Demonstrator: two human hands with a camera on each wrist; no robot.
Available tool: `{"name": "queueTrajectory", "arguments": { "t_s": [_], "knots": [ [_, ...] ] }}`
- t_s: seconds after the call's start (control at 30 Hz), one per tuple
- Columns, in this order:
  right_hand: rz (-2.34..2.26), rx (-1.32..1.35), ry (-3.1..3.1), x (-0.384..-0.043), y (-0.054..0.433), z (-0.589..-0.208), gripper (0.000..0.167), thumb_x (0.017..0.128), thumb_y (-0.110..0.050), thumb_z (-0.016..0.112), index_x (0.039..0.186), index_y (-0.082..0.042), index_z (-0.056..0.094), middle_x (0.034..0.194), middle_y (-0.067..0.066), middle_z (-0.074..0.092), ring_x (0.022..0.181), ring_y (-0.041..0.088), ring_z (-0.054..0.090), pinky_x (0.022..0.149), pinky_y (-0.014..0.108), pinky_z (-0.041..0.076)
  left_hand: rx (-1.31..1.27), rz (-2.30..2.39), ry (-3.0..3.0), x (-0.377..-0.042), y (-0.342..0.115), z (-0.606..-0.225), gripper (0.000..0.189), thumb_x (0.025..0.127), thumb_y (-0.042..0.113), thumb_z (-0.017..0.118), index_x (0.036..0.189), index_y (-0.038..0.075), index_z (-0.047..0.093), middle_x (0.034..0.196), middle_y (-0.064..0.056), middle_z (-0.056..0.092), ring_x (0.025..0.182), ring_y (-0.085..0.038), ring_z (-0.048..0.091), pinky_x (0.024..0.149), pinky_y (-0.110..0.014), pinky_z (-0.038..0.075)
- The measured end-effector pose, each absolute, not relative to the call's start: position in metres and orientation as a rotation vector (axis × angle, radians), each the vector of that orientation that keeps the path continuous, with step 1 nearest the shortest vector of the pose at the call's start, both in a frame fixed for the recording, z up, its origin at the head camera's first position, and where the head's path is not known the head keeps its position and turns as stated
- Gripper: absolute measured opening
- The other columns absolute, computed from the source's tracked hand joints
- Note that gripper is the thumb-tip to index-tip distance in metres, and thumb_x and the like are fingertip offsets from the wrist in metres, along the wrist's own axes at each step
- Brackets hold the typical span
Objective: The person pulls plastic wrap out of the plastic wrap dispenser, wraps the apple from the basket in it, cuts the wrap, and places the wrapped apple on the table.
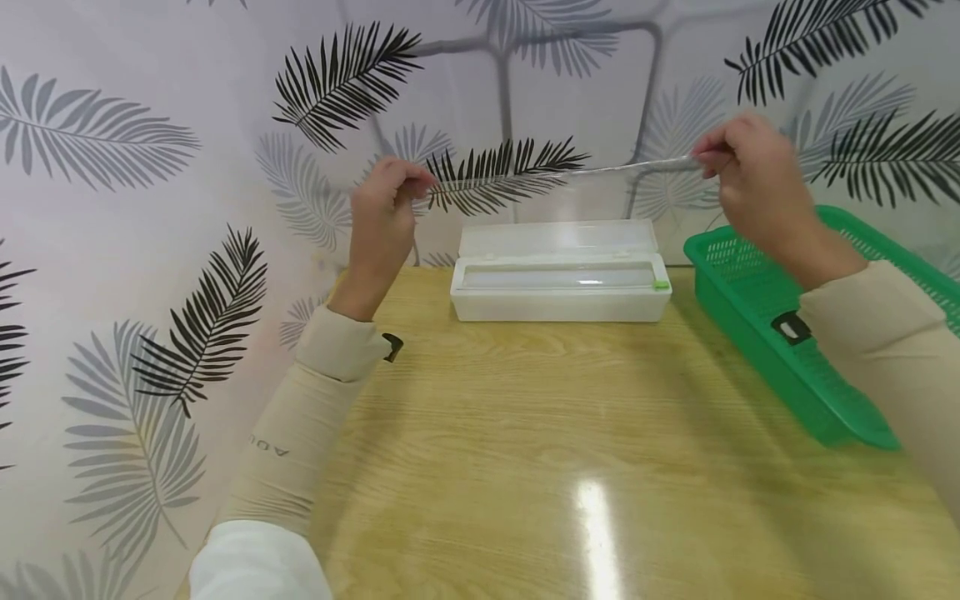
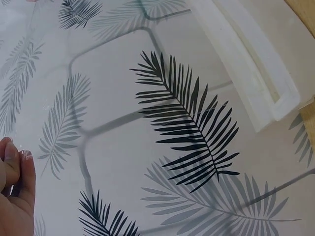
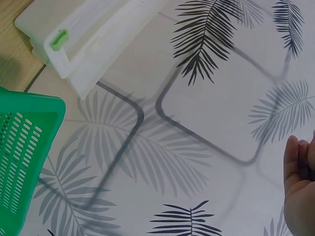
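A sheet of clear plastic wrap is stretched between both raised hands, its upper edge showing as a thin shiny line in the head view. My left hand pinches one end between thumb and fingers. At the other end my right hand pinches the opposite corner, a little higher. Below and behind the film stands a white wrap dispenser box with its lid up and a small green slider at its right end. In the left wrist view, film bunches at the fingertips.
To the right, a green perforated basket sits on the wooden table, under the right forearm. A leaf-patterned covering rises behind and to the left. Each sleeve has a small black object near its cuff.
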State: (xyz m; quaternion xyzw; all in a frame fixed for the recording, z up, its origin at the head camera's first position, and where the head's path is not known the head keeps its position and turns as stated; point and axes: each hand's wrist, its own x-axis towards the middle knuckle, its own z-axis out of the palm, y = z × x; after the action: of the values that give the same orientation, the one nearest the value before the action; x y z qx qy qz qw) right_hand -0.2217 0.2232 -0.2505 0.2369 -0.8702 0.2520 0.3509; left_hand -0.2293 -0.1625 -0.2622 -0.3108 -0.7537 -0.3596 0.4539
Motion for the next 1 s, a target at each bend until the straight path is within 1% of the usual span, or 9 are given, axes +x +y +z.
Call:
{"name": "queueTrajectory", "arguments": {
  "t_s": [0.17, 0.4, 0.53, 0.77, 0.93, 1.0],
  "knots": [
    [0.640, 0.630, -2.228, -0.213, 0.222, -0.239, 0.015, 0.095, 0.002, 0.046, 0.094, 0.010, 0.058, 0.091, 0.018, 0.051, 0.086, 0.026, 0.046, 0.069, 0.024, 0.031, -0.772, -0.879, -1.826, -0.224, -0.164, -0.252, 0.022, 0.087, -0.018, 0.047, 0.084, -0.005, 0.065, 0.083, -0.013, 0.061, 0.077, -0.019, 0.058, 0.071, -0.023, 0.049],
    [0.604, 0.657, -2.176, -0.201, 0.219, -0.227, 0.015, 0.095, 0.002, 0.046, 0.094, 0.011, 0.058, 0.091, 0.018, 0.051, 0.081, 0.017, 0.047, 0.066, 0.016, 0.034, -0.748, -0.856, -1.806, -0.216, -0.168, -0.241, 0.028, 0.085, -0.021, 0.044, 0.083, -0.004, 0.067, 0.081, -0.013, 0.061, 0.075, -0.021, 0.059, 0.069, -0.025, 0.049],
    [0.598, 0.641, -2.185, -0.192, 0.218, -0.220, 0.015, 0.094, 0.004, 0.044, 0.096, 0.010, 0.059, 0.093, 0.016, 0.051, 0.082, 0.018, 0.048, 0.067, 0.016, 0.033, -0.753, -0.823, -1.800, -0.210, -0.170, -0.234, 0.027, 0.085, -0.020, 0.045, 0.084, -0.004, 0.067, 0.081, -0.013, 0.061, 0.075, -0.020, 0.059, 0.069, -0.023, 0.049],
    [0.561, 0.683, -2.106, -0.177, 0.220, -0.210, 0.015, 0.094, 0.003, 0.047, 0.093, 0.011, 0.060, 0.089, 0.018, 0.053, 0.080, 0.018, 0.048, 0.066, 0.013, 0.033, -0.824, -0.797, -1.736, -0.197, -0.170, -0.223, 0.028, 0.083, -0.021, 0.043, 0.083, -0.005, 0.066, 0.081, -0.013, 0.061, 0.075, -0.018, 0.058, 0.069, -0.021, 0.049],
    [0.538, 0.693, -2.087, -0.166, 0.221, -0.203, 0.016, 0.094, 0.002, 0.047, 0.092, 0.011, 0.061, 0.087, 0.018, 0.053, 0.081, 0.023, 0.049, 0.067, 0.015, 0.029, -0.785, -0.853, -1.696, -0.186, -0.170, -0.218, 0.021, 0.086, -0.016, 0.051, 0.081, -0.004, 0.067, 0.079, -0.011, 0.061, 0.076, -0.016, 0.058, 0.070, -0.022, 0.049],
    [0.525, 0.706, -2.087, -0.162, 0.220, -0.201, 0.016, 0.094, 0.002, 0.047, 0.092, 0.011, 0.061, 0.087, 0.019, 0.053, 0.081, 0.026, 0.049, 0.067, 0.016, 0.028, -0.761, -0.866, -1.692, -0.180, -0.171, -0.216, 0.020, 0.086, -0.015, 0.052, 0.080, -0.003, 0.067, 0.079, -0.011, 0.061, 0.076, -0.016, 0.057, 0.071, -0.022, 0.048]
  ]
}}
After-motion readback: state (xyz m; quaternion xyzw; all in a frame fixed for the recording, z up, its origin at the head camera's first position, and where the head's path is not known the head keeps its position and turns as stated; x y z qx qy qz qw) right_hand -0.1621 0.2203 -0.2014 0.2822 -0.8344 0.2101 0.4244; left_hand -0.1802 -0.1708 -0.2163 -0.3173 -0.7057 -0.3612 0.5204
